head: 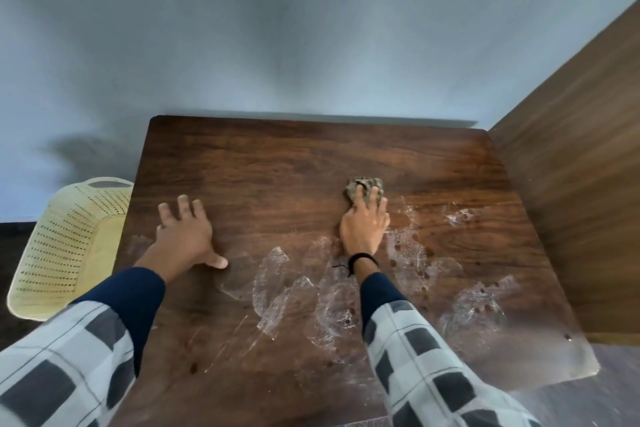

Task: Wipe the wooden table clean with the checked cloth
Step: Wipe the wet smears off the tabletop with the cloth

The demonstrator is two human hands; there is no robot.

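Observation:
The dark wooden table (277, 163) fills the middle of the head view, its far edge against a grey wall. White soapy smears (273, 288) streak its near and right parts. My right hand (365, 222) presses down on the bunched checked cloth (363, 184) at centre right, fingers laid over it; the cloth pokes out beyond my fingertips. Flat on the wood at the left lies my left hand (185, 230), fingers spread, holding nothing.
A pale yellow perforated plastic basket (69, 246) stands on the floor by the table's left edge. A brown wooden panel (581, 166) rises along the table's right side. The grey wall (311, 45) lies behind the far edge.

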